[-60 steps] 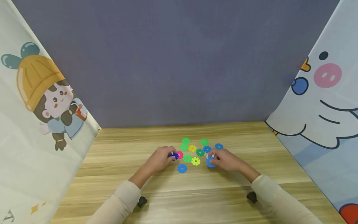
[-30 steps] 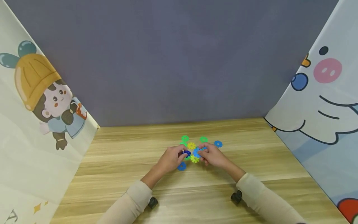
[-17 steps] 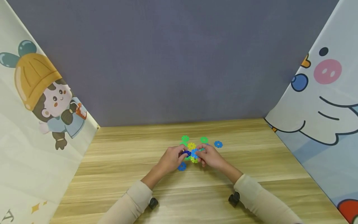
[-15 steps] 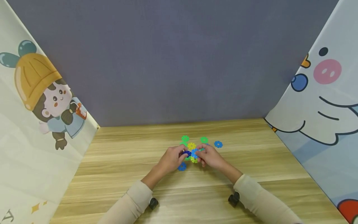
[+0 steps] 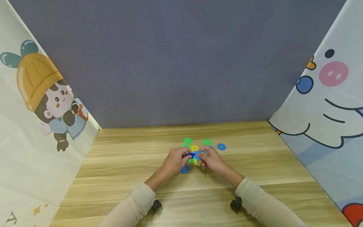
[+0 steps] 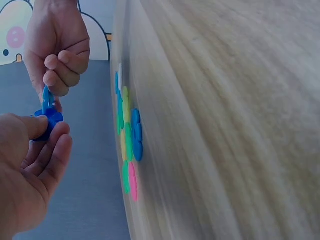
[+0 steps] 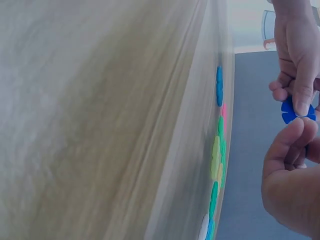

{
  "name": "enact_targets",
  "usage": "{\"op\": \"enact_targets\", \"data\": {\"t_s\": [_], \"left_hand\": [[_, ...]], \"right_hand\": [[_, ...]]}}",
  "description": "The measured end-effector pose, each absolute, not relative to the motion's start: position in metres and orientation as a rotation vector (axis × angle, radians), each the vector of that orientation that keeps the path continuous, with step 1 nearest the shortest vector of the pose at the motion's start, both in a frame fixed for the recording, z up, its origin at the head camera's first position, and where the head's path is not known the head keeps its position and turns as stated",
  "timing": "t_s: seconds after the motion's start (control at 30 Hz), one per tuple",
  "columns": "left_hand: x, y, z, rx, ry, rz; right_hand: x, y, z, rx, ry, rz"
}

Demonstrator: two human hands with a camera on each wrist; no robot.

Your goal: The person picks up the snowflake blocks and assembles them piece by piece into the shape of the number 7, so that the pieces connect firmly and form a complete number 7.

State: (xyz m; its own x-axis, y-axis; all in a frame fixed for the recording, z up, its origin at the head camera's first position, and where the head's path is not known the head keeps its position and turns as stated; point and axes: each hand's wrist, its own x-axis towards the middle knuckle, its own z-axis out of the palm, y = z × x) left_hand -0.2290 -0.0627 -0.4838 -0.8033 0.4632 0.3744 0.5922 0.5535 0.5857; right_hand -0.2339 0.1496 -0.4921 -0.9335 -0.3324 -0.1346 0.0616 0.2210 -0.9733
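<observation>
My left hand (image 5: 174,161) pinches a dark blue notched plastic disc (image 6: 53,120) between thumb and fingers. Opposite it, my right hand (image 5: 215,161) grips a lighter blue notched disc (image 6: 47,98) by its edge. Both discs are above the table and meet edge to edge, at an angle to each other; how deep the slots interlock is hidden by the fingers. In the right wrist view, the dark blue disc shows its notches below the left thumb, while the right fingertips cover most of the lighter one.
Several loose notched discs lie flat on the wooden table (image 5: 130,148): green (image 5: 188,140), another green (image 5: 207,142), yellow (image 5: 194,147), blue (image 5: 221,147), a nearer blue (image 5: 185,169), yellow-green (image 5: 196,162) and pink (image 6: 132,181). A grey panel (image 5: 181,63) rises behind the table.
My left hand has come right and my right hand left, bringing the two held discs together above the loose ones. The dark blue disc has turned nearly edge-on in the head view.
</observation>
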Motion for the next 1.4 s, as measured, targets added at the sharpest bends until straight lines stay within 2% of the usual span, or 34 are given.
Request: {"op": "enact_targets", "data": {"t_s": [0.47, 0.67, 1.07, 1.4], "left_hand": [[-0.228, -0.06, -0.483, -0.899, -2.592, -1.138], [-0.227, -0.064, -0.478, -0.925, -2.642, -1.14], [-0.233, -0.071, -0.477, -0.877, -2.607, -1.153], [-0.233, -0.074, -0.484, -0.857, -2.654, -1.156]], "right_hand": [[-0.234, 0.146, -0.492, -0.263, 2.092, -1.821], [-0.232, 0.149, -0.484, -0.303, 2.162, -1.709], [-0.242, 0.178, -0.482, -0.18, 2.3, -1.602], [-0.245, 0.192, -0.482, -0.367, 2.436, -1.414]]}}
